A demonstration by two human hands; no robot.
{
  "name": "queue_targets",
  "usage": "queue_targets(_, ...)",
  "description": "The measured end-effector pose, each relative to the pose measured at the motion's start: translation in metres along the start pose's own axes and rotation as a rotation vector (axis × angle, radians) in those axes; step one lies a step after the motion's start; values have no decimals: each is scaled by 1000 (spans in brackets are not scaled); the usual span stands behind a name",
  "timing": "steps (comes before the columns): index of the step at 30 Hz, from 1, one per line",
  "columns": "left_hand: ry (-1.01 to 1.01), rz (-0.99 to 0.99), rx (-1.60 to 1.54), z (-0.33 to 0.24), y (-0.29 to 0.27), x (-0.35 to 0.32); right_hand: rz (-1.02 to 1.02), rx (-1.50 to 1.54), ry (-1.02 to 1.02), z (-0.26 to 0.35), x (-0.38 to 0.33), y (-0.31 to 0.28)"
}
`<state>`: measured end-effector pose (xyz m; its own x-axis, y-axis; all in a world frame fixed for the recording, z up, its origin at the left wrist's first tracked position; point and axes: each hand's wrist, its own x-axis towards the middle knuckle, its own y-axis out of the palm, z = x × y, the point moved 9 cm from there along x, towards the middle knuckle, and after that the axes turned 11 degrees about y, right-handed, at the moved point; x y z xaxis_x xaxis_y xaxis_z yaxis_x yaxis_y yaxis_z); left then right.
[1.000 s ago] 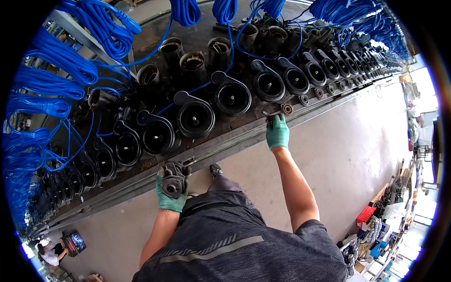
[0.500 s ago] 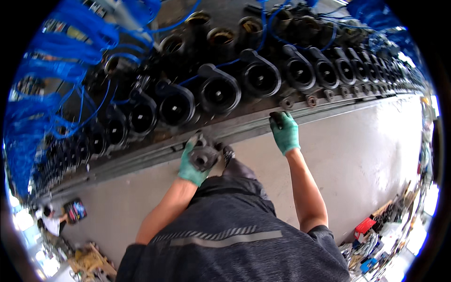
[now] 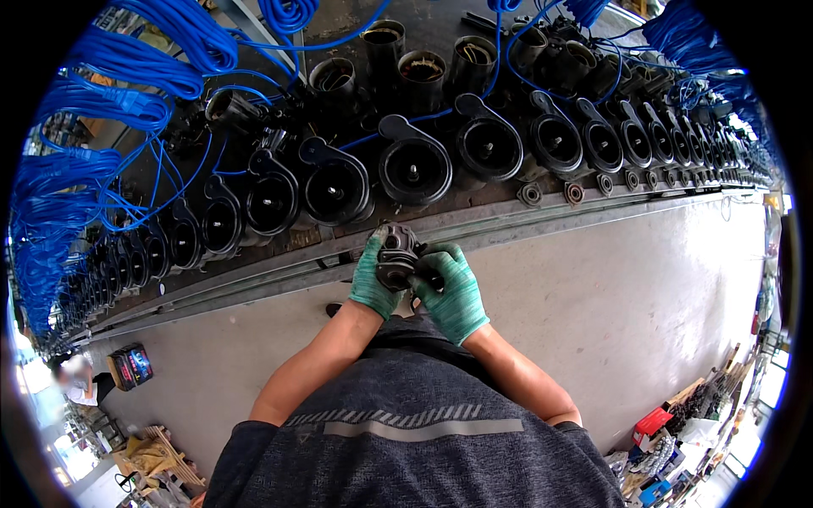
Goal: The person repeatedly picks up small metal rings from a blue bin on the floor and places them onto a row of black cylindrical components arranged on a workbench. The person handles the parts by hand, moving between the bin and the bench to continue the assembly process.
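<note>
In front of my body, at the bench's near edge, my left hand (image 3: 374, 278) in a green glove is wrapped around a dark metal casting (image 3: 396, 254) with a ridged, rounded body. My right hand (image 3: 455, 292), gloved alike, is closed against the casting's right side. Its bent fingers hide whatever is between them, so I cannot tell if they hold a separate small piece. Just beyond stands a row of black round housings (image 3: 415, 172), each with a raised arm and a central spindle. Small flanged metal pieces (image 3: 574, 194) lie along the bench edge to the right.
Metal cylinders (image 3: 422, 76) stand behind the housings. Coiled blue cables (image 3: 127, 106) hang at the left and upper right. A metal rail (image 3: 508, 218) runs along the bench front. Another person (image 3: 80, 379) is at far left near a dark box (image 3: 131, 367); a red box (image 3: 652, 422) sits lower right.
My right hand has come from the bench edge on the right to the casting in my left hand. The left hand has moved slightly up and right, turning the casting.
</note>
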<state>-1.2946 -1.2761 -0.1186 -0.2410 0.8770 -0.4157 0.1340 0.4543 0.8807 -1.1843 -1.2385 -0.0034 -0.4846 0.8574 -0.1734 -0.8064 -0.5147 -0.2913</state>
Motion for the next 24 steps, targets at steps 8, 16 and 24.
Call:
queue_targets(8, 31, -194, 20, -10, -8, -4, 314, 605, 285, -14, -7, -9)
queue_targets(16, 3, -316, 153, -26, -18, -25, -425, -373, 64, -115, 63, -127)
queue_targets(24, 14, -363, 184, -34, -36, -40, -348, -858, -284, -132, 99, -86)
